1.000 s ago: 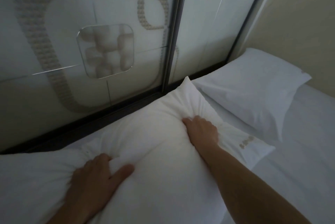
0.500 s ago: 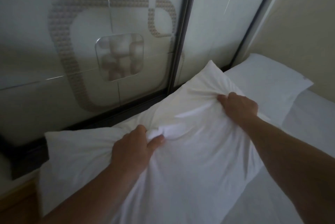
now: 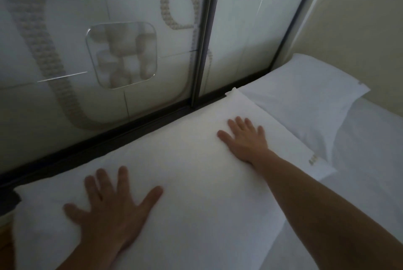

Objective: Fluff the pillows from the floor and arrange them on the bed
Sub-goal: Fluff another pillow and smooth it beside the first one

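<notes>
Your hands have let go of the bunched fabric: your left hand (image 3: pixel 109 213) and right hand (image 3: pixel 245 138) now lie flat, fingers spread, gripping nothing, pressing on the near pillow (image 3: pixel 185 182). It lies on the bed (image 3: pixel 370 182) along the glass panel (image 3: pixel 109 51), its far corner overlapping the second pillow (image 3: pixel 305 95).
</notes>
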{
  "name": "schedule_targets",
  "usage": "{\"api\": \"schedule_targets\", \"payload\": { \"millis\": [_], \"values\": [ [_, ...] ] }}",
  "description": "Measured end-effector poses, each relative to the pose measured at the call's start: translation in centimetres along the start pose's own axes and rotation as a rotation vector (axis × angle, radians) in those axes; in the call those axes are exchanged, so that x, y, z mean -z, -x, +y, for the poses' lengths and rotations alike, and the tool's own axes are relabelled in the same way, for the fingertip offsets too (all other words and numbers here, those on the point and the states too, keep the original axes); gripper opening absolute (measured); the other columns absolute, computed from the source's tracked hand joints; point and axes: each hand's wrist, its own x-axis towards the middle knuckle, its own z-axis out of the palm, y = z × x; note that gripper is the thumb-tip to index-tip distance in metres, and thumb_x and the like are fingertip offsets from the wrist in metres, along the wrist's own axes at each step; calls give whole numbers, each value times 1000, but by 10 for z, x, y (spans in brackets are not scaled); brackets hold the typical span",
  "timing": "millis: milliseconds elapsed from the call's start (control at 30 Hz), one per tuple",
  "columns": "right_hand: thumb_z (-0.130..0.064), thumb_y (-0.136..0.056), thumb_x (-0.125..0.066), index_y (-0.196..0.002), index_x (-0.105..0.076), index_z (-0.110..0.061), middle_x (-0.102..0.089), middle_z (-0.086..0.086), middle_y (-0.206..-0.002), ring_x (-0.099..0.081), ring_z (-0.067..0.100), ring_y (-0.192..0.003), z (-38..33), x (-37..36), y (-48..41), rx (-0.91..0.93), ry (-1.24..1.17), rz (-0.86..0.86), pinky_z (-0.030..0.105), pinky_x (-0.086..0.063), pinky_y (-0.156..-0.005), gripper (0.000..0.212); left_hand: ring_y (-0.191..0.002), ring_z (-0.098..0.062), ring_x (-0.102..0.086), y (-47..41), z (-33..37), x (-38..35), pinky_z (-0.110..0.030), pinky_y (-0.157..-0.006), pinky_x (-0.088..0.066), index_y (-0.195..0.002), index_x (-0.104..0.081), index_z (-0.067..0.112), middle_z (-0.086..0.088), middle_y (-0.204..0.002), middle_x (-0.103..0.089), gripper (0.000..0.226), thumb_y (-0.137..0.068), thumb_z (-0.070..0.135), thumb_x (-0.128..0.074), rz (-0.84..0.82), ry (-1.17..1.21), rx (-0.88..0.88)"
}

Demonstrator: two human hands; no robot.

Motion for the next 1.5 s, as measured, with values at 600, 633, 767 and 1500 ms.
{"api": "schedule_targets", "payload": {
  "millis": [600, 633, 767, 1500],
  "values": [
    [-26, -87, -52, -100, -67, -8, -67, 19, -107, -61, 38, -100, 76, 34, -9, -583, -232, 341, 38, -47, -81, 27, -117, -31, -44, -38, -43, 21, -51, -99, -37, -117, -48, 28, -8, -124, -50, 100, -54, 90, -3, -27, -58, -57],
    [-27, -88, -53, -99, -67, -10, -67, 17, -106, -61, 36, -99, 75, 43, -13, -574, -250, 383, 37, -45, -79, 25, -116, -31, -44, -36, -44, 25, -51, -99, -37, -115, -49, 27, -9, -123, -50, 98, -55, 89, -3, -15, -65, -46],
    [-28, -90, -49, -101, -65, -10, -65, 19, -108, -58, 37, -100, 77, 41, -19, -532, -254, 386, 39, -43, -79, 26, -115, -29, -42, -25, -30, 29, -53, -95, -36, -117, -48, 21, -7, -124, -49, 91, -65, 86, -10, 137, -95, 0],
    [-67, -88, -16, -148, -12, -28, -5, 0, -159, -4, 23, -144, 35, 19, 53, -322, -134, -15, 53, -7, -113, 72, -142, -29, 11, 47, 23, 2, -66, -106, 2, -141, 21, 34, -9, -158, 12, 106, -53, 92, 12, 36, -94, -322]
  ]
}}
